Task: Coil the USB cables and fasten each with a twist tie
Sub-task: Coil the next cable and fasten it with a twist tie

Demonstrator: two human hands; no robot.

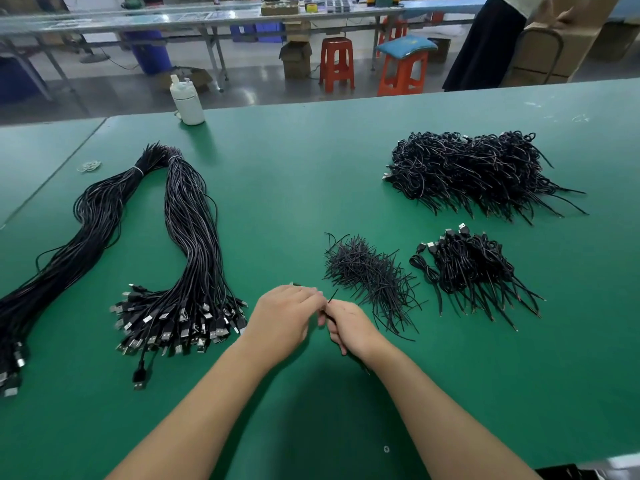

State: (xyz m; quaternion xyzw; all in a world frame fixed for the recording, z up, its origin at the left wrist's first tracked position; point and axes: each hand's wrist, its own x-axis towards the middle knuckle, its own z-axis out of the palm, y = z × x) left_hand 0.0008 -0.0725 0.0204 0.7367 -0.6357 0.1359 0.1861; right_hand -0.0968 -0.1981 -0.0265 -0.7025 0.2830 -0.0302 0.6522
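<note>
Our left hand point(284, 317) and right hand point(349, 329) pinch a twist tie point(332, 296) at the counter's point(311, 168) six o'clock; any cable inside is hidden. We should twist snugly.

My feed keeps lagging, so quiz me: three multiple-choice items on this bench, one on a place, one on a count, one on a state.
1. Where is the loose heap of short black twist ties?
A. right of the hands
B. beside the bottle
C. on a stool

2. How many long uncoiled black USB cable bundles lie left?
A. one
B. two
C. four

3. What are the left hand and right hand doing?
A. resting flat
B. pinching a black tie together
C. lifting a bundle

Answers: A, the heap lies right of them; B, two tied bundles; B, fingers meet on a tie.
</note>
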